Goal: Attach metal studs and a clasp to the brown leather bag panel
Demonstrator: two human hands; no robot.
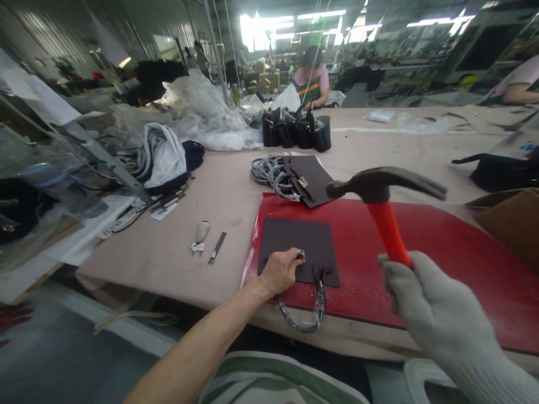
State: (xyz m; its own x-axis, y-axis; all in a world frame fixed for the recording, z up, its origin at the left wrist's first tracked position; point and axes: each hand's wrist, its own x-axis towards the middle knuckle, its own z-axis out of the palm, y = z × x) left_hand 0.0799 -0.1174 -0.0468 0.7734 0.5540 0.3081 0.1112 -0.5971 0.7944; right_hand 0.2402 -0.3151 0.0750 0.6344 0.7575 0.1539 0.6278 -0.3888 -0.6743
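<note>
My right hand, in a pale work glove, is wrapped round the red handle of a claw hammer. The hammer is raised above the red board, its head level with the far part of the board. My bare left hand pinches a small metal punch, whose round top shows between thumb and fingers. Beneath that hand lies a dark brown leather bag panel. A plastic-wrapped bag handle is attached at the panel's near edge and hangs over the board's edge. The punch's lower end is hidden.
Left of the board lie a wooden-handled tool with metal prongs and a flat metal blade. More brown panels with wrapped handles are stacked beyond. Black bags stand farther back, near a co-worker. A cardboard box is at right.
</note>
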